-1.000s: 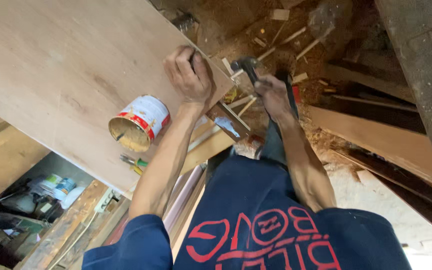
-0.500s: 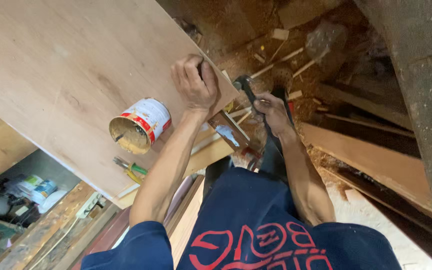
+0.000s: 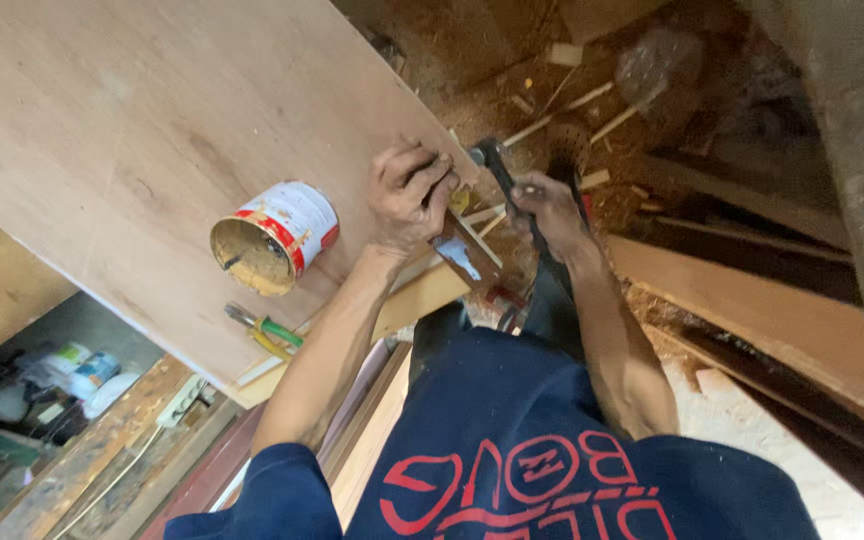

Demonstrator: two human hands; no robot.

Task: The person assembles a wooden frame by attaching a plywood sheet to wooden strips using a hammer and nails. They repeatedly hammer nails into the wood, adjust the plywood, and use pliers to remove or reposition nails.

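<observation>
My left hand (image 3: 409,196) rests on the near edge of a large plywood sheet (image 3: 142,140), fingers curled and pinched at the edge; whatever they pinch is too small to make out. My right hand (image 3: 550,212) grips the handle of a dark hammer (image 3: 497,165), whose head is raised just right of the left hand. A thin wood strip (image 3: 472,235) runs along the sheet's edge below the hands.
An open red-and-white can (image 3: 274,238) lies on its side on the plywood. Pliers with green and yellow handles (image 3: 264,330) lie near the sheet's corner. Sawdust and wood offcuts (image 3: 572,95) cover the floor. Long planks (image 3: 752,310) lie to the right.
The hammer and right hand have moved closer to the left hand at the sheet's edge. The left hand's fingers have curled tighter at the edge.
</observation>
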